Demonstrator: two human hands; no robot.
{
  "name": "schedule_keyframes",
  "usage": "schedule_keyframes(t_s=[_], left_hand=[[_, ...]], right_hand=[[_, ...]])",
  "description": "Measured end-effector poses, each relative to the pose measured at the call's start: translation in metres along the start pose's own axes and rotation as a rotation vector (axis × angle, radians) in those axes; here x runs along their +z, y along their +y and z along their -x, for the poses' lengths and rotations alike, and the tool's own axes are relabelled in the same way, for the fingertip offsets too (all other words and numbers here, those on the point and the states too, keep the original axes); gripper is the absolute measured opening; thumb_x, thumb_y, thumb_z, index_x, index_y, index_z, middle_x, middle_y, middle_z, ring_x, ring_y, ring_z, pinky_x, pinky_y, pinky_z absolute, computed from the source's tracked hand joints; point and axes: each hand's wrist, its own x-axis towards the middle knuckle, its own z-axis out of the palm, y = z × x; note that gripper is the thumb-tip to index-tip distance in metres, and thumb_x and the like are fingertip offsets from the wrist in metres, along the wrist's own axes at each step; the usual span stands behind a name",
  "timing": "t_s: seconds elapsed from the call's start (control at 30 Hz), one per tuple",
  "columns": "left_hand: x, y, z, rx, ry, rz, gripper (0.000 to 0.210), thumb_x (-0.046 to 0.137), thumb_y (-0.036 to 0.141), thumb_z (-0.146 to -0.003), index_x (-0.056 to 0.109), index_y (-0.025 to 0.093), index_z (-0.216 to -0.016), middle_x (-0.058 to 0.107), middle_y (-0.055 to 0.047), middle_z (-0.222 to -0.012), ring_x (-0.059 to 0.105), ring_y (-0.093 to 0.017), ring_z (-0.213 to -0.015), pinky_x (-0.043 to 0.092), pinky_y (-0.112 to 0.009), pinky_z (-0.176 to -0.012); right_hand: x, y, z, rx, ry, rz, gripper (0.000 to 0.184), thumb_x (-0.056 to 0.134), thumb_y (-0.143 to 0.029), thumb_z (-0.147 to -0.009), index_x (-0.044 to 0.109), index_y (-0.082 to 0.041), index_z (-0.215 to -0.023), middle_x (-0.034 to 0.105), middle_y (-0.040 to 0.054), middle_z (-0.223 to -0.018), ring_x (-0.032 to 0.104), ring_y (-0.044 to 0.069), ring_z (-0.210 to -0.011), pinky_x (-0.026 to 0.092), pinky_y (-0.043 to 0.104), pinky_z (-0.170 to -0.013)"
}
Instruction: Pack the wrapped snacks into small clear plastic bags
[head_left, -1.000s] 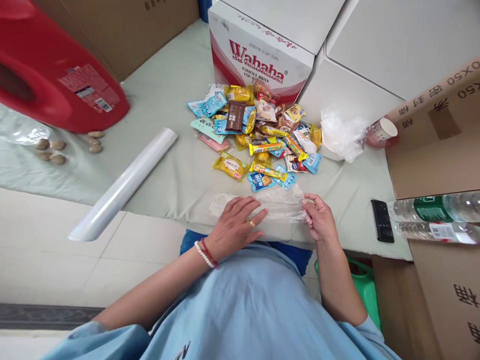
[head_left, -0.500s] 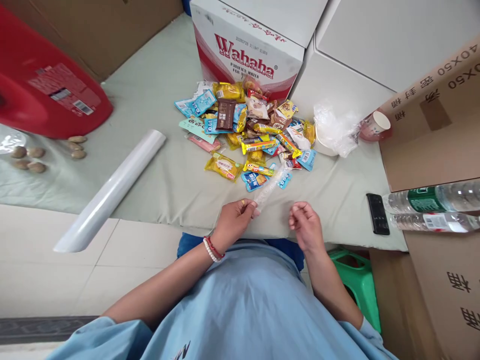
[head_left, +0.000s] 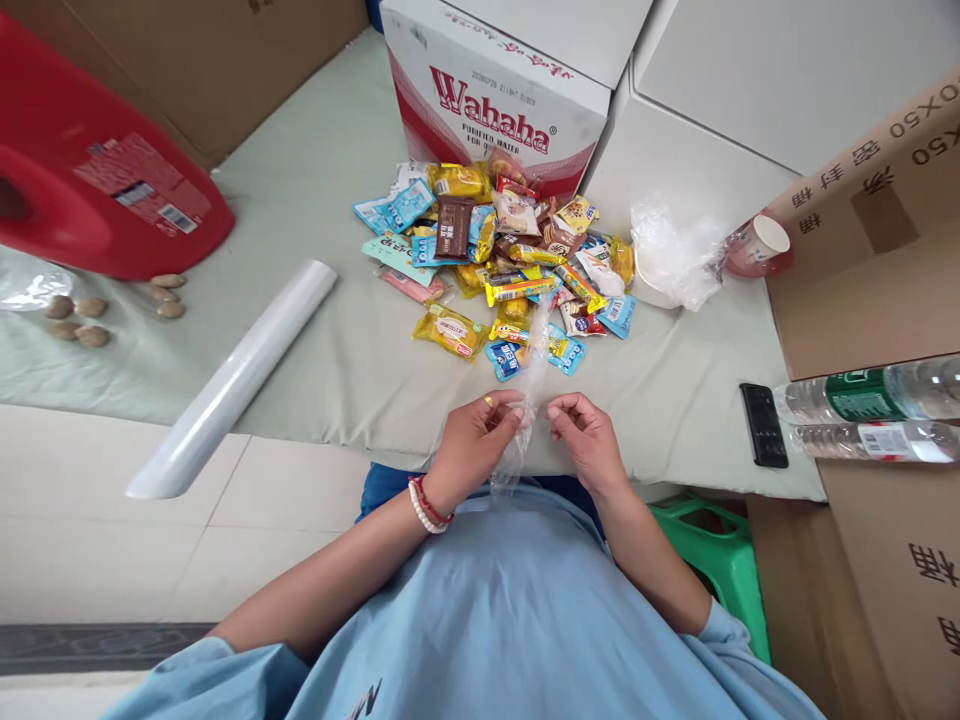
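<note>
My left hand [head_left: 480,435], a ring and bracelets on it, pinches a clear thin plastic bag [head_left: 536,350] between thumb and fingers. The bag is bunched into a narrow strip; its upper end lies over the front of the snack pile and its lower end hangs toward my shirt. Just right of the bag, my right hand [head_left: 585,435] has thumb and fingertips closed together; whether they grip the bag's edge is too fine to tell. Ahead of both hands lies a heap of small wrapped snacks [head_left: 454,228] in yellow, blue, brown and red packets.
A Wahaha carton [head_left: 495,95] stands behind the heap. On the left are a plastic roll [head_left: 232,380], a red jug [head_left: 112,170] and several brown oval pieces [head_left: 91,307]. To the right sit a white bowl with crumpled plastic [head_left: 675,255], a paper cup [head_left: 761,243], a phone [head_left: 763,425] and two bottles [head_left: 866,395].
My right hand has moved left, close to my left hand and the bag. The bag has shifted and now also hangs below my left hand. The view has turned slightly.
</note>
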Motion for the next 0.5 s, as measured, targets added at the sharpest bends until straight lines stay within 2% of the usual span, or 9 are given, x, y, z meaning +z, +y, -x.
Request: schedule_keyframes(t_s=[0.07, 0.13, 0.17, 0.23, 0.33, 0.43, 0.5], left_hand=[[0.003, 0.001, 0.005, 0.210, -0.030, -0.253, 0.045, 0.058, 0.039, -0.095, 0.066, 0.020, -0.134, 0.074, -0.007, -0.096, 0.070, -0.021, -0.085, 0.057, -0.035, -0.078], [0.008, 0.003, 0.012, 0.390, -0.087, -0.532, 0.050, 0.055, 0.030, -0.095, 0.059, 0.022, -0.144, 0.071, -0.011, -0.114, 0.070, -0.025, -0.099, 0.057, -0.040, -0.084], [0.011, 0.003, 0.015, 0.445, -0.115, -0.648, 0.053, 0.055, 0.026, -0.094, 0.056, 0.021, -0.147, 0.069, -0.013, -0.121, 0.069, -0.028, -0.106, 0.057, -0.043, -0.086], [0.014, 0.004, 0.020, 0.489, -0.148, -0.791, 0.061, 0.055, 0.020, -0.090, 0.050, 0.018, -0.150, 0.065, -0.017, -0.129, 0.067, -0.031, -0.112, 0.057, -0.046, -0.089], [0.012, 0.001, 0.023, 0.486, -0.117, -0.757, 0.065, 0.054, 0.018, -0.088, 0.043, 0.016, -0.152, 0.066, -0.015, -0.124, 0.068, -0.027, -0.102, 0.056, -0.042, -0.086], [0.008, -0.002, 0.019, 0.415, -0.024, -0.557, 0.047, 0.050, 0.022, -0.094, 0.049, 0.020, -0.141, 0.069, -0.007, -0.110, 0.065, -0.017, -0.077, 0.054, -0.034, -0.075], [0.009, -0.004, 0.014, 0.336, 0.075, -0.450, 0.034, 0.055, 0.032, -0.097, 0.054, 0.021, -0.129, 0.068, -0.005, -0.107, 0.059, -0.014, -0.068, 0.051, -0.031, -0.069]], right_hand=[[0.002, -0.002, 0.005, 0.012, -0.058, -0.105, 0.040, 0.079, -0.059, -0.084, 0.071, -0.026, -0.106, 0.071, 0.0026, -0.100, 0.064, 0.019, -0.089, 0.055, 0.029, -0.073], [0.006, -0.001, 0.008, 0.017, -0.112, -0.174, 0.050, 0.080, -0.059, -0.083, 0.068, -0.029, -0.120, 0.072, 0.0042, -0.119, 0.066, 0.022, -0.109, 0.057, 0.033, -0.086], [0.008, -0.001, 0.009, 0.021, -0.115, -0.181, 0.051, 0.082, -0.058, -0.082, 0.068, -0.029, -0.121, 0.072, 0.0041, -0.123, 0.066, 0.022, -0.113, 0.056, 0.034, -0.091], [0.011, 0.002, 0.008, 0.054, -0.070, -0.172, 0.045, 0.084, -0.057, -0.081, 0.071, -0.028, -0.112, 0.075, 0.0033, -0.117, 0.068, 0.022, -0.109, 0.055, 0.034, -0.095], [0.012, 0.005, 0.003, 0.139, 0.002, -0.202, 0.043, 0.082, -0.064, -0.078, 0.074, -0.025, -0.094, 0.078, 0.0029, -0.098, 0.071, 0.023, -0.094, 0.056, 0.036, -0.091], [0.011, 0.005, 0.000, 0.194, 0.003, -0.255, 0.044, 0.088, -0.064, -0.070, 0.074, -0.024, -0.086, 0.078, 0.0028, -0.089, 0.072, 0.025, -0.089, 0.057, 0.039, -0.088], [0.011, 0.003, 0.000, 0.212, -0.002, -0.272, 0.044, 0.089, -0.063, -0.068, 0.075, -0.024, -0.084, 0.078, 0.0033, -0.089, 0.073, 0.025, -0.089, 0.058, 0.039, -0.087]])
